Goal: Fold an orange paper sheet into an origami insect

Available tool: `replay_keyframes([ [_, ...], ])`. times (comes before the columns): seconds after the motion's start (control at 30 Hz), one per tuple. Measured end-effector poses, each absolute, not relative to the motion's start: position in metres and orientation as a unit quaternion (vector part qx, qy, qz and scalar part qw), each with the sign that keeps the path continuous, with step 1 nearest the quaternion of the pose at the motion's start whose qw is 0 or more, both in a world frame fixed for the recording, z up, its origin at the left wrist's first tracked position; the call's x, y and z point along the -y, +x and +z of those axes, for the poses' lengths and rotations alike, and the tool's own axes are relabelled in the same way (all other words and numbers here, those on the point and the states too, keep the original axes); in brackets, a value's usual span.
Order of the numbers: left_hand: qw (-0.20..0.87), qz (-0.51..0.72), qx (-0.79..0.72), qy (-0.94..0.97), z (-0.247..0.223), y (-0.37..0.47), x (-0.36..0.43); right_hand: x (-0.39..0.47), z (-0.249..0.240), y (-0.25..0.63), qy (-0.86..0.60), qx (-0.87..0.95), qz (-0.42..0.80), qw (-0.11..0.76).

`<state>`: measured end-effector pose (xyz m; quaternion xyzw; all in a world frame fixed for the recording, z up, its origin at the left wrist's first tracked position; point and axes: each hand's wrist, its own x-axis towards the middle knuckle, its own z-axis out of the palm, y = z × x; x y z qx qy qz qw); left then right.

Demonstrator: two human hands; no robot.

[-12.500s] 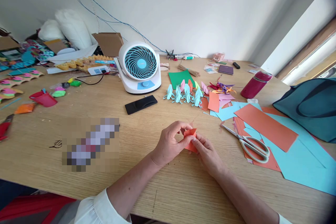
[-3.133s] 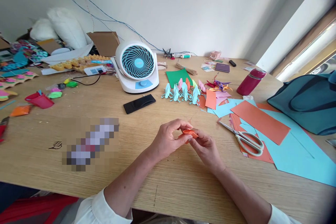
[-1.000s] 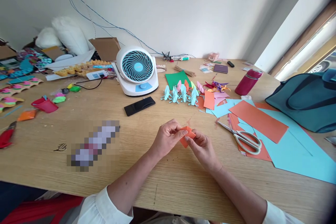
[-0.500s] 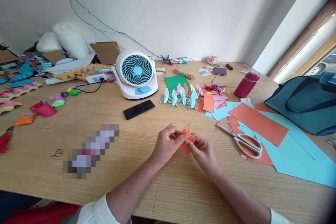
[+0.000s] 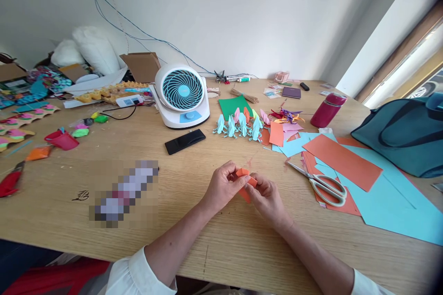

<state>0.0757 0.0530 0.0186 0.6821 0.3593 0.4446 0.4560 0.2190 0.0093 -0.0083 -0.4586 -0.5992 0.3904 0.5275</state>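
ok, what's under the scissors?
Under the scissors: orange paper beneath the handles, table by the blade tips. Whatever lies below the top sheet is mostly covered; can't tell.

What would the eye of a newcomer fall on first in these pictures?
Probably the white-and-blue fan, left of the picture's centre. To its right, small folded paper figures, pale blue in front, stand before a green sheet. Nearer the camera, the left hand and right hand hold a folded orange paper.

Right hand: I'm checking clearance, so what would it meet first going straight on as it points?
Beyond the folded orange paper it holds, the right hand would probably meet the left hand; depth is unclear.
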Motion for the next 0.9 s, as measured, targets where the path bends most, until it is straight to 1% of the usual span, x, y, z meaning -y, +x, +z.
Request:
replay_keyframes([
  [0.13, 0.469, 0.445, -0.362, 0.672, 0.02, 0.076, -0.052, -0.009, -0.009, 0.218, -0.46, 0.608, 0.387, 0.519],
  [0.43, 0.432, 0.443, -0.352, 0.702, 0.019, 0.075, -0.053, -0.01, -0.013, 0.219, -0.463, 0.604, 0.403, 0.508],
  [0.57, 0.41, 0.464, -0.366, 0.695, 0.02, 0.075, -0.052, -0.009, -0.014, 0.218, -0.458, 0.604, 0.414, 0.504],
  [0.8, 0.503, 0.449, -0.343, 0.654, 0.023, 0.073, -0.052, -0.014, -0.019, 0.221, -0.455, 0.566, 0.436, 0.531],
  [0.9, 0.51, 0.436, -0.368, 0.643, 0.019, 0.074, -0.054, -0.017, -0.022, 0.222, -0.453, 0.539, 0.446, 0.552],
])
